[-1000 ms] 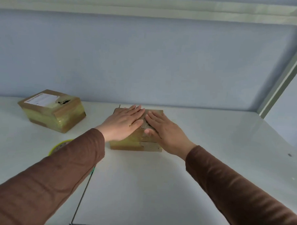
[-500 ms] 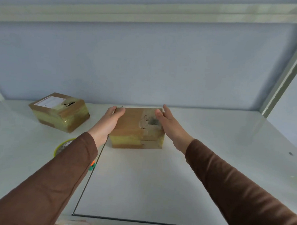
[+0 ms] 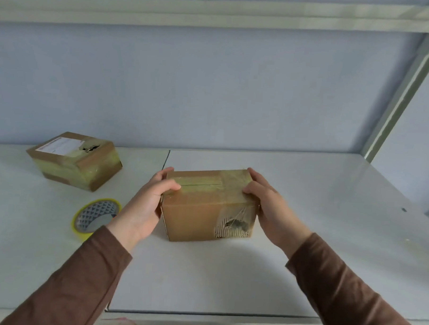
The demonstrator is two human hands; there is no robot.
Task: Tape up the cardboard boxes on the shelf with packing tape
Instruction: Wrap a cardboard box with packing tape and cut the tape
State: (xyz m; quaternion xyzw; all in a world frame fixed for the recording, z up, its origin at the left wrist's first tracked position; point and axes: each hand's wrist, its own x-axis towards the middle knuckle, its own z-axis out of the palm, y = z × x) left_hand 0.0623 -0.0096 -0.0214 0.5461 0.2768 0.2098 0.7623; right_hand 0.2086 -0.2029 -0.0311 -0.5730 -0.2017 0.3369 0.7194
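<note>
While both boxes already wear tape, the left hand point(image 3: 145, 203) and right hand point(image 3: 268, 204) clasp the middle box point(image 3: 206, 206) mid-shelf point(image 3: 303, 240), its top seam seemingly still slit, tape roll point(image 3: 95, 215) idle near the left edge.

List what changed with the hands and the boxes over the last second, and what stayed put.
Both hands left the top of the middle box, where they lay flat, and went to its ends. The left hand and right hand now grip it, and it has been turned or tipped: its torn face now faces the camera. The second box and the tape roll stayed where they were on the shelf.
</note>
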